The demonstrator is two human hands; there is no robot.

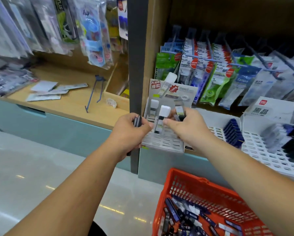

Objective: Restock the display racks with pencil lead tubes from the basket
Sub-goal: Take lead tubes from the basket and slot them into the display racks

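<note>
A white slotted display rack (161, 142) stands on the shelf edge with a printed card behind it. My left hand (130, 129) grips a few dark pencil lead tubes (137, 120) just left of the rack. My right hand (185, 126) pinches a white-capped lead tube (162, 119) upright over the rack's slots, with a dark-capped tube (180, 113) behind its fingers. Another white-capped tube (154, 106) stands in the rack's back row. Below, an orange basket (202, 189) holds several loose lead tubes (190, 217).
A second white rack (270, 155) with blue and dark tubes sits to the right, beside a white box (270, 108). Packets hang on hooks (211, 65) above. A dark post (136, 65) divides the shelves. Left shelf holds a loose blue hook (93, 92) and flat packets.
</note>
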